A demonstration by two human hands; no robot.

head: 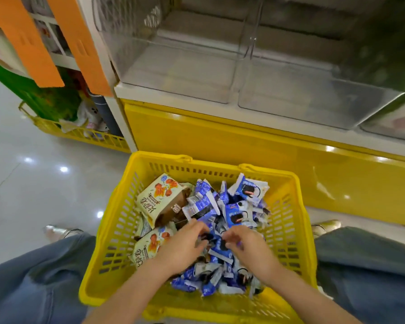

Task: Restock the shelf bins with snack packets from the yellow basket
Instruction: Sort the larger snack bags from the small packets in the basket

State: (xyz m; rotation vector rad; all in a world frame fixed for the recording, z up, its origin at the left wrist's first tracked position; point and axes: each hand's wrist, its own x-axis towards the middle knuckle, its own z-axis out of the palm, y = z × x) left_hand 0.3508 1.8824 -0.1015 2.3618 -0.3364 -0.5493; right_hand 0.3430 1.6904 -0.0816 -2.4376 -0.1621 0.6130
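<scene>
Both hands digging in the yellow basket (pixel 117 230)

Right hand (pixel 253 251) has its fingers curled round some of the blue packets (pixel 234 213) heaped in the basket's middle and right side. Left hand (pixel 182 246) is curled into the same heap, but it's too blurry to tell if it's got one. Cream packets (pixel 159 197) sit along the basket's left wall, and the clear bins (pixel 185 66) are up beyond its far rim.

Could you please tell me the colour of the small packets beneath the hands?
The small packets are blue and white; head view shows them best.
</scene>
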